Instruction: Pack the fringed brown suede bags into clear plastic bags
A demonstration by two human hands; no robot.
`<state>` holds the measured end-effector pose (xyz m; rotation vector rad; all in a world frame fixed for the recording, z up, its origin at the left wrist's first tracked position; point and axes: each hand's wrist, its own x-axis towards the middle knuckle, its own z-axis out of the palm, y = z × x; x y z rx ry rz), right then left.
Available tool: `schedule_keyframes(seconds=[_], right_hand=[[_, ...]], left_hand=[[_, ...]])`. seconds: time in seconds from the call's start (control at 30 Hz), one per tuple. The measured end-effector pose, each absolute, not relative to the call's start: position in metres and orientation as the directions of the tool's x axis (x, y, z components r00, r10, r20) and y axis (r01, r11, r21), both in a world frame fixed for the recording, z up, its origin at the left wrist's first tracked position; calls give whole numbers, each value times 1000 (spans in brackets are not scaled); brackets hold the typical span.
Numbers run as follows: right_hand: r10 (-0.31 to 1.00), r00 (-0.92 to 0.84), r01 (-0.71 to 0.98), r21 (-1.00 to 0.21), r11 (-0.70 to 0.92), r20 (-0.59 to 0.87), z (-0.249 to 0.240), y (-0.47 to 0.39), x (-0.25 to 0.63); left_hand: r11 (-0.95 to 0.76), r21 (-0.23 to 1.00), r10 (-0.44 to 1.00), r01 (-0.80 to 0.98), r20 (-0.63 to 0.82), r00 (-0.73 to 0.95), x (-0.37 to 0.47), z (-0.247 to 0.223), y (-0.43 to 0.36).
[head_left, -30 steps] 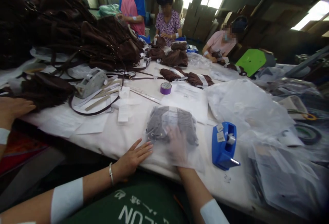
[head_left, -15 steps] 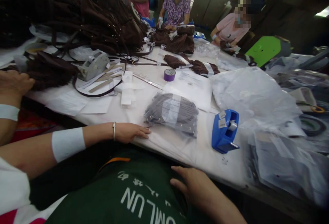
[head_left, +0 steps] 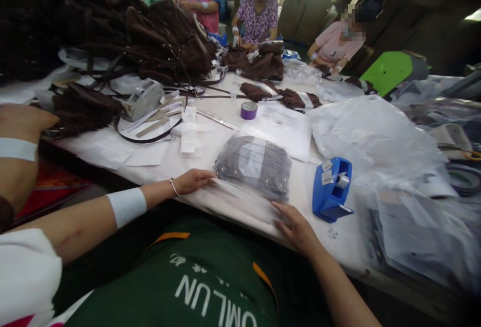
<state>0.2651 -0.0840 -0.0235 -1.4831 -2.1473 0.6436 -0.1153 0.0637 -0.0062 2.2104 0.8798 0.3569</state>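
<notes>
In front of me on the table lies a clear plastic bag (head_left: 244, 196) with a folded dark bag (head_left: 229, 159) inside, which has metal eyelets and a pale paper band. My left hand (head_left: 192, 182) pinches the left corner of the plastic bag's loose flap at the near table edge. Its right corner is between the thumb and fingers of my right hand (head_left: 296, 224). The flap stretches between both hands, slightly raised and blurred. To the right of the bag stands a blue tape dispenser (head_left: 330, 192).
A co-worker's hand (head_left: 26, 121) rests by a dark brown bag (head_left: 82, 109) at left. Brown bags (head_left: 165, 41) are heaped behind it. Beyond my bag sit purple tape (head_left: 248, 110) and white sheets (head_left: 285, 129). Packed bags (head_left: 421, 232) lie at right. Several co-workers stand across the table.
My right hand has risen from my lap to the flap's right corner. My left hand has moved up slightly and grips the left corner. The flap has lifted off the table.
</notes>
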Motion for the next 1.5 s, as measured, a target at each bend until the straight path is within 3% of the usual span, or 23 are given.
schedule_keyframes(seconds=[0.07, 0.2, 0.33, 0.47, 0.6, 0.73, 0.9, 0.97, 1.1, 1.3, 1.5], right_hand=[[963, -180, 745, -612, 267, 201, -32, -80, 262], [910, 214, 800, -599, 46, 356, -42, -82, 243], [910, 381, 769, -602, -214, 163, -27, -89, 218], [909, 414, 773, -546, -323, 48, -10, -85, 209], [903, 430, 727, -597, -340, 9, -8, -80, 216], [874, 486, 621, -702, -349, -5, -13, -79, 222], [806, 586, 360, -864, -351, -83, -15, -81, 247], [723, 690, 310, -886, -345, -41, -8, -87, 268], [400, 890, 347, -893, -287, 218, 12, -87, 317], [518, 825, 414, -867, -279, 227, 20, -69, 337], [444, 839, 498, -775, -390, 315, -3, -101, 316]], left_hand=[[-471, 682, 804, 559, 71, 590, -108, -14, 61], [-506, 523, 858, 686, 219, 465, -97, -23, 51], [-406, 272, 914, 873, 98, 395, -89, -3, 48], [-601, 84, 793, 795, 182, 581, -62, 29, 54], [-763, 196, 647, 617, 219, 730, -30, 26, 59], [-723, 348, 684, 597, 237, 690, -20, 6, 65], [-730, 401, 674, 553, 293, 678, -23, -4, 73], [-733, 408, 671, 544, 303, 677, -24, -6, 74], [-731, 396, 676, 556, 307, 670, -23, -10, 74], [-739, 333, 673, 585, 335, 659, -22, -11, 73], [-742, 327, 671, 586, 341, 659, -24, -12, 72]])
